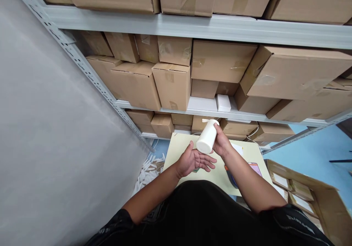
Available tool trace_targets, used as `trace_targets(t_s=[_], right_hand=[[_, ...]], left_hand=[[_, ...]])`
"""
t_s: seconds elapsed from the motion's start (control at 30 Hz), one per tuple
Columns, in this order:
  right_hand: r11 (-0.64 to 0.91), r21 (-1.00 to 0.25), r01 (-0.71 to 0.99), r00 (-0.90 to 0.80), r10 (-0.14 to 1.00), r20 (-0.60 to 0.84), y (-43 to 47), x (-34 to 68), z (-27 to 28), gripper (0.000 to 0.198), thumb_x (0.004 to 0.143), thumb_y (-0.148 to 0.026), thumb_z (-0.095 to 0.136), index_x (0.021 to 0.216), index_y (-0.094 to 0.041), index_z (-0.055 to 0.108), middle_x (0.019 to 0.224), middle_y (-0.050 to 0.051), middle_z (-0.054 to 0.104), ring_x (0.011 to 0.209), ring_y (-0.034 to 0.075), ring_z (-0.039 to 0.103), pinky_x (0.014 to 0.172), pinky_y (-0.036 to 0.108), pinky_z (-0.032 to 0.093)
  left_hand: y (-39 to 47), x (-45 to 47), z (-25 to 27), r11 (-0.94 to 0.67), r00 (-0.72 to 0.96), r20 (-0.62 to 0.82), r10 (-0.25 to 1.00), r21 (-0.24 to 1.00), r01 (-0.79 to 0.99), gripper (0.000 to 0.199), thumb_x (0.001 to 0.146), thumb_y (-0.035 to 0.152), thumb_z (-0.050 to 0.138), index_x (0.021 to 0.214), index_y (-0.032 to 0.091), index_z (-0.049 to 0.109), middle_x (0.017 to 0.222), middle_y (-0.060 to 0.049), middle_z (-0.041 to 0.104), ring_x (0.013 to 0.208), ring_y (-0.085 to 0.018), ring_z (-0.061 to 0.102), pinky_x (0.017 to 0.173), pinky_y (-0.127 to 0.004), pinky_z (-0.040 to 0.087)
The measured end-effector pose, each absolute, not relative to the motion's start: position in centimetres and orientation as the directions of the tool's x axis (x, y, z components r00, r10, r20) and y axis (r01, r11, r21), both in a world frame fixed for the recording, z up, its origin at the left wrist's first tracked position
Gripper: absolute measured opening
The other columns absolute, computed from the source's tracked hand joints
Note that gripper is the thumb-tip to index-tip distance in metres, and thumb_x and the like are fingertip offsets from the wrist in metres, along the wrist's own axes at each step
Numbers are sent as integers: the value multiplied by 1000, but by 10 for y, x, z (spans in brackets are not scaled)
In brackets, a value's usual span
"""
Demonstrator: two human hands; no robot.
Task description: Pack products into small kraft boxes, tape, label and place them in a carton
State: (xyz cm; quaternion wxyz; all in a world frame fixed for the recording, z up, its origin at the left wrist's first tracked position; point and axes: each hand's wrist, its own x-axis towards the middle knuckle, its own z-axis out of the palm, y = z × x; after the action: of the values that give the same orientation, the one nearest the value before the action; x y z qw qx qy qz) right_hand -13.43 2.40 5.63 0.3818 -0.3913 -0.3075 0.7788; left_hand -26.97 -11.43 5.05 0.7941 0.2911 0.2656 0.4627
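Note:
A white cylindrical bottle [206,137] is tilted above the pale yellow table [178,145], its wider end toward my left hand. My right hand [221,143] is closed around the bottle's right side, with the thumb near its upper end. Just below and to the left, my left hand [195,159] is open, palm up and fingers spread, holding nothing. A small greenish thing on the table is mostly hidden beneath my left hand. A dark blue and orange object [230,176] lies partly behind my right forearm.
Metal shelves [181,25] packed with cardboard boxes [172,86] rise ahead. A small white box [223,103] sits on the middle shelf. A large open carton [327,202] with smaller boxes stands at right. White strips [145,172] pile up left of the table, by a grey wall [55,128].

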Motion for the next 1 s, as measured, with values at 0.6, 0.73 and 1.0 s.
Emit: trace_targets(t_s=[0.6,0.73,1.0], right_hand=[[-286,-888,-360,-507,859,-71,-4,-126,65,44,80,-55,71,111,-25,63,90,3,72,79,26,67,64,36,54],[-113,-944,-309,-391,920,18,-7,-128,65,52,75,-53,82,113,-25,61,97,4,72,84,24,67,69,35,55],[-15,-973,-229,-418,904,85,-19,-127,66,57,79,-60,76,122,-26,58,106,6,71,92,26,67,63,33,55]], left_hand=[[-117,-262,8,175,149,-98,984,703,-689,71,79,65,71,127,14,59,115,-19,70,98,-33,71,77,-43,58],[-117,-259,1,62,78,-20,997,808,-586,81,75,64,81,137,20,52,129,-17,65,109,-31,66,85,-40,54],[-118,-260,6,67,55,-45,997,843,-534,77,73,46,87,136,20,52,117,-13,69,105,-30,67,85,-38,51]])
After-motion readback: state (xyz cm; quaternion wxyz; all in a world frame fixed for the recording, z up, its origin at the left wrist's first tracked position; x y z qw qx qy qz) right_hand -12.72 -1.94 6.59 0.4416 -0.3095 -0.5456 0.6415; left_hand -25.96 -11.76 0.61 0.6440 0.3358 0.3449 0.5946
